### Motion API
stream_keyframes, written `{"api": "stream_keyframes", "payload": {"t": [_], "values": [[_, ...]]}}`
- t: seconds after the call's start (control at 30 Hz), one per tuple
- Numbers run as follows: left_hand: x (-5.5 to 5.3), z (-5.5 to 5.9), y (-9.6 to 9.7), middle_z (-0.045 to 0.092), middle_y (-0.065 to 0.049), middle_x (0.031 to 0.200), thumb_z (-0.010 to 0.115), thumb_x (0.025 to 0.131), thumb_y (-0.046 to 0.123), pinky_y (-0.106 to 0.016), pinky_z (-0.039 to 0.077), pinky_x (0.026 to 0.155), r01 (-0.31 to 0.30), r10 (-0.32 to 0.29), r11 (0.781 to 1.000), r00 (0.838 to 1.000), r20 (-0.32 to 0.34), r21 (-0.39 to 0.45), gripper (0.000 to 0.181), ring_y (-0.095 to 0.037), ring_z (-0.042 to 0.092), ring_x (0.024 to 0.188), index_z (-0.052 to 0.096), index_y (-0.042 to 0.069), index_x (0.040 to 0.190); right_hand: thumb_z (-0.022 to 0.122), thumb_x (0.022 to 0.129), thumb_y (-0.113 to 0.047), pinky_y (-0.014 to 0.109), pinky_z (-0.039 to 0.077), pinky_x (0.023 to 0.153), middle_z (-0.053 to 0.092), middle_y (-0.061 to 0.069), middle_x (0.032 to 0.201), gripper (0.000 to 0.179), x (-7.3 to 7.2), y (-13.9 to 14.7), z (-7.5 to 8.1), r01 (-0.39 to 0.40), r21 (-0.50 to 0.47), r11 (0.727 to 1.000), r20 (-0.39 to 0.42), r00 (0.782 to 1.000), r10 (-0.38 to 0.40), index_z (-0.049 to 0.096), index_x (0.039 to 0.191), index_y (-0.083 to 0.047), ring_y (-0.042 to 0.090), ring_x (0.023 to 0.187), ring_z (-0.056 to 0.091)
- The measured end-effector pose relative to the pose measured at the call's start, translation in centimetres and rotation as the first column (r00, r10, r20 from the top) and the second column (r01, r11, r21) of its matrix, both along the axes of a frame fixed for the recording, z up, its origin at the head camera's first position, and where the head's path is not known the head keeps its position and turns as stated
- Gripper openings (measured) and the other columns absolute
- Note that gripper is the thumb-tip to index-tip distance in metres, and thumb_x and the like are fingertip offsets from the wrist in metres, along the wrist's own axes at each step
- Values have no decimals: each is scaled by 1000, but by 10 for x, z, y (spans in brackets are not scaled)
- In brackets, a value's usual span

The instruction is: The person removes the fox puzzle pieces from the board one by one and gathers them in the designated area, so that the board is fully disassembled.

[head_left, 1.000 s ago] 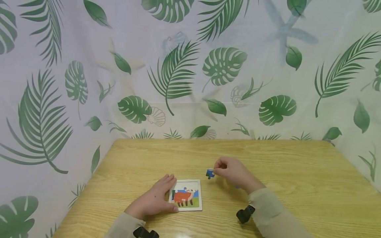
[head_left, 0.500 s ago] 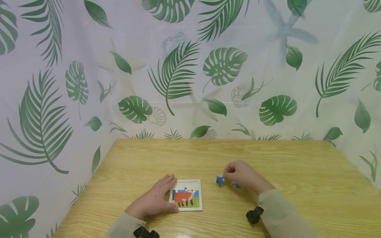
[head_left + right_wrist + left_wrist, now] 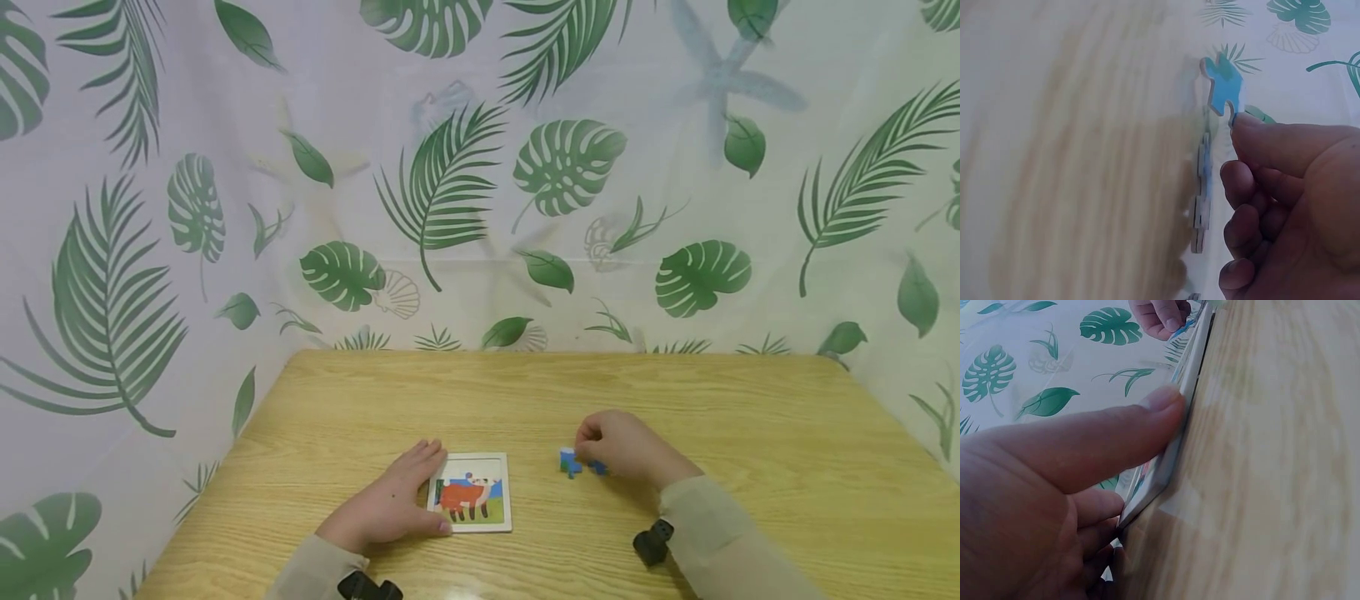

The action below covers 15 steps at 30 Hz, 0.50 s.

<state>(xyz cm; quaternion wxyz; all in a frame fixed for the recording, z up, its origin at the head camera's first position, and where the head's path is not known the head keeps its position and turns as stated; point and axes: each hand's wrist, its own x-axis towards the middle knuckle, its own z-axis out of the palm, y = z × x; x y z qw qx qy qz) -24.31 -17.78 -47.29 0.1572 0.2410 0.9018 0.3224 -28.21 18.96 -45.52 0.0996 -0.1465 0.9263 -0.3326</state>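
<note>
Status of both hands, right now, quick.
Left hand: open, resting against the frame.
Right hand: closed, fingers pinching a puzzle piece.

Place: prob. staged tabletop filming booth; home/lab/office = can't tell | Landmark: wood-grain table (image 3: 420,392) | Behind tbl: pale sheet (image 3: 498,167) w/ green leaf + shell prints, faint creases, hung like bkdrop | L & R of tbl: same print, boxing it in | Over tbl's near part: blk wrist cams (image 3: 652,543), both arms
</note>
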Motion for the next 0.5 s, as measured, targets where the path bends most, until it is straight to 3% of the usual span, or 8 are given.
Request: {"api": "stream_keyframes", "payload": {"t": [0.5], "values": [[2,0,1,16,-10,168,83,81,44,-60,13,119,-2,2,1000,1000,-5,-2,103,-31,6,154,29,3,159,67,97,-16,30,39,51,59,-3,69,16,-7,4,-8,-59,3,998,15,998,59,68,81,-16,12,55,45]]}}
